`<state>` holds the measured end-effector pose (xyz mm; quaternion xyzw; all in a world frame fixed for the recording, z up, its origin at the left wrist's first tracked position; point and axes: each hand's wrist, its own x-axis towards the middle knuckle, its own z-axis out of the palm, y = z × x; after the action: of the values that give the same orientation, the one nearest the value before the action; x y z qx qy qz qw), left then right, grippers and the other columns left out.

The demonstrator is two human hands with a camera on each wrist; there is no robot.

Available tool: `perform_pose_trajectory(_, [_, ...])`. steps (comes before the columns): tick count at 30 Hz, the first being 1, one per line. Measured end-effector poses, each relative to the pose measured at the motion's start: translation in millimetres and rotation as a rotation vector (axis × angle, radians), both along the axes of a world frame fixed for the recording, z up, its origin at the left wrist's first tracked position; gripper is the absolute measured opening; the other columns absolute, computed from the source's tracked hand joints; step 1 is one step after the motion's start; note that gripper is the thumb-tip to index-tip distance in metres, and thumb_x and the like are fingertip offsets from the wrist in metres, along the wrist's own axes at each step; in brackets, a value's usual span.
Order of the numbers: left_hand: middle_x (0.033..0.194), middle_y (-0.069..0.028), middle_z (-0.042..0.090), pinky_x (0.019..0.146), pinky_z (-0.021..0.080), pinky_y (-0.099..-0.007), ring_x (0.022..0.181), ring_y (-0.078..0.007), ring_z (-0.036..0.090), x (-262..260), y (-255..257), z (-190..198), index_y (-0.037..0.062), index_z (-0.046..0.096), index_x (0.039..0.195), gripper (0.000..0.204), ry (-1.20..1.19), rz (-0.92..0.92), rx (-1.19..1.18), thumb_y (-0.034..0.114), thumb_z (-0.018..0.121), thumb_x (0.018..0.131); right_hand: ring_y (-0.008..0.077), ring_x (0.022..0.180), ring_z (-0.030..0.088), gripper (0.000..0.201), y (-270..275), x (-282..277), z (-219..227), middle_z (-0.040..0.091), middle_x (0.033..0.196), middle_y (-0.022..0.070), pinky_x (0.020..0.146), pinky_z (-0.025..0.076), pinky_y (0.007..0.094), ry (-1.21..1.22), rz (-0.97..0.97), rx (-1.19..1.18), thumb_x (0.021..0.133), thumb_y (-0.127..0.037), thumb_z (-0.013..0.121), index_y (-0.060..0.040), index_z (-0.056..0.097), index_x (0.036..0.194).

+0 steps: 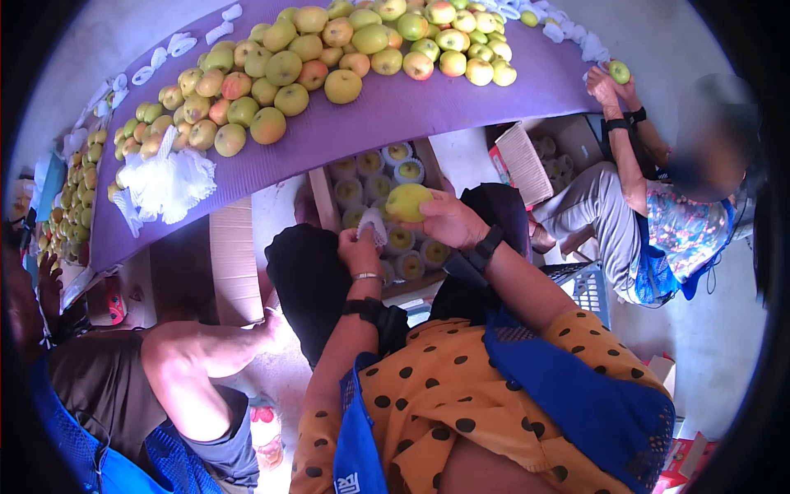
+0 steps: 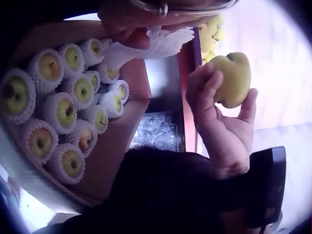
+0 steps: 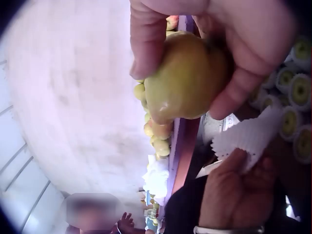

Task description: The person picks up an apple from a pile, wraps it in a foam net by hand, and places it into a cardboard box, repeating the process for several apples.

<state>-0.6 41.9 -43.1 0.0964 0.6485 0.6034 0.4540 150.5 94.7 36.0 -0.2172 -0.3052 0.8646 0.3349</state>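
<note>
My right hand [image 1: 457, 221] grips a yellow-green apple [image 1: 408, 202] between thumb and fingers, above an open carton. A white foam net sleeve [image 1: 375, 224] is pinched in my left hand [image 1: 360, 250], just left of the apple. In the right wrist view the apple [image 3: 187, 78] is bare, and the foam sleeve [image 3: 248, 136] hangs apart from it, its ribbed end fanned out. Below both hands the carton [image 1: 326, 200] holds rows of apples in foam nets, seen closer as netted apples [image 2: 67, 109] in the left wrist view.
A purple-covered table [image 1: 461, 107] bears a large heap of loose apples [image 1: 284, 70] and a pile of foam nets [image 1: 169, 185]. On the right a seated person [image 1: 687, 222] holds an apple beside another carton [image 1: 522, 165]. Another person's leg [image 1: 193, 362] is close on the left.
</note>
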Motion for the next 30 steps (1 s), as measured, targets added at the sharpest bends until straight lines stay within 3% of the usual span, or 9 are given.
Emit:
perform_pose_trajectory(7, [0.064,-0.0051,0.054,0.042,0.043,-0.0251,0.053,-0.0115,0.051,2.3,-0.6,-11.6,0.0008,0.050,0.072,0.020,0.121,-0.089,-0.071,0.014,0.065,0.070,0.0210,0.103,0.049,0.055,-19.2,2.9,-35.1,0.049,0.113,0.0121,0.090,0.037,0.0321,0.044,0.185,-0.069,0.072,-0.015,0.060,0.0030,0.038,0.119])
perform_pose_trajectory(9, [0.064,-0.0003,0.053,0.050,0.043,-0.0236,0.057,-0.0073,0.049,-0.9,0.5,-23.5,0.0041,0.052,0.068,0.017,0.382,-0.234,-0.057,0.014,0.066,0.072,0.0203,0.103,0.049,0.055,-18.8,1.3,-47.7,0.049,0.113,0.0115,0.090,0.037,0.0320,0.029,0.200,-0.094,0.072,-0.015,0.061,0.0026,0.038,0.119])
perform_pose_trajectory(10, [0.064,-0.0003,0.053,0.050,0.043,-0.0236,0.057,-0.0073,0.049,-1.4,0.5,-25.9,0.0041,0.052,0.068,0.017,0.385,-0.241,-0.057,0.014,0.066,0.072,0.0201,0.102,0.049,0.056,-18.3,1.1,-52.7,0.050,0.112,0.0111,0.089,0.037,0.0318,0.008,0.248,-0.095,0.071,-0.015,0.061,0.0022,0.038,0.119])
perform_pose_trajectory(15, [0.070,-0.0020,0.059,0.053,0.044,-0.0223,0.059,-0.0087,0.054,1.2,-2.1,-12.8,-0.0002,0.061,0.078,0.021,-0.040,-0.210,0.098,0.018,0.068,0.073,0.0196,0.101,0.050,0.060,-14.8,1.3,-50.2,0.051,0.110,0.0101,0.089,0.037,0.0312,0.013,0.338,-0.122,0.070,-0.015,0.062,0.0012,0.037,0.121])
perform_pose_trajectory(19, [0.071,-0.0035,0.060,0.051,0.044,-0.0233,0.059,-0.0099,0.055,0.5,0.0,-5.2,-0.0018,0.062,0.078,0.021,-0.023,-0.162,0.048,0.017,0.068,0.072,0.0199,0.102,0.050,0.061,-14.1,3.5,-49.1,0.050,0.112,0.0104,0.090,0.036,0.0315,0.030,0.296,-0.133,0.069,-0.014,0.063,0.0016,0.037,0.122])
perform_pose_trajectory(22, [0.066,-0.0034,0.060,0.049,0.044,-0.0242,0.056,-0.0088,0.054,-4.1,0.0,-7.9,-0.0025,0.062,0.073,0.020,0.122,-0.130,-0.067,0.016,0.069,0.071,0.0202,0.103,0.049,0.062,-17.5,4.1,-42.3,0.050,0.114,0.0108,0.092,0.034,0.0320,0.099,0.295,-0.119,0.068,-0.014,0.063,0.0026,0.037,0.121])
perform_pose_trajectory(24, [0.064,-0.0027,0.059,0.048,0.043,-0.0247,0.055,-0.0075,0.052,-6.6,0.0,-9.8,-0.0024,0.062,0.072,0.018,0.375,-0.302,-0.144,0.015,0.068,0.071,0.0205,0.104,0.049,0.062,-19.0,3.6,-42.3,0.049,0.114,0.0109,0.093,0.033,0.0322,0.146,0.308,-0.123,0.068,-0.014,0.064,0.0032,0.037,0.121])
perform_pose_trajectory(27, [0.065,-0.0023,0.059,0.047,0.042,-0.0249,0.055,-0.0060,0.051,-3.3,-2.1,-7.6,-0.0014,0.062,0.073,0.017,0.413,-0.415,-0.087,0.015,0.067,0.072,0.0206,0.104,0.049,0.060,-19.3,1.9,-47.3,0.050,0.114,0.0108,0.095,0.032,0.0321,0.142,0.385,-0.113,0.068,-0.014,0.064,0.0041,0.038,0.119])
perform_pose_trajectory(30, [0.067,-0.0014,0.058,0.046,0.043,-0.0238,0.055,-0.0068,0.052,-0.5,-1.6,-14.3,0.0012,0.060,0.076,0.013,0.294,-0.347,0.086,0.014,0.062,0.076,0.0213,0.103,0.049,0.054,-16.6,1.6,-54.3,0.051,0.112,0.0109,0.093,0.034,0.0330,0.116,0.318,-0.132,0.070,-0.015,0.062,0.0034,0.041,0.117])
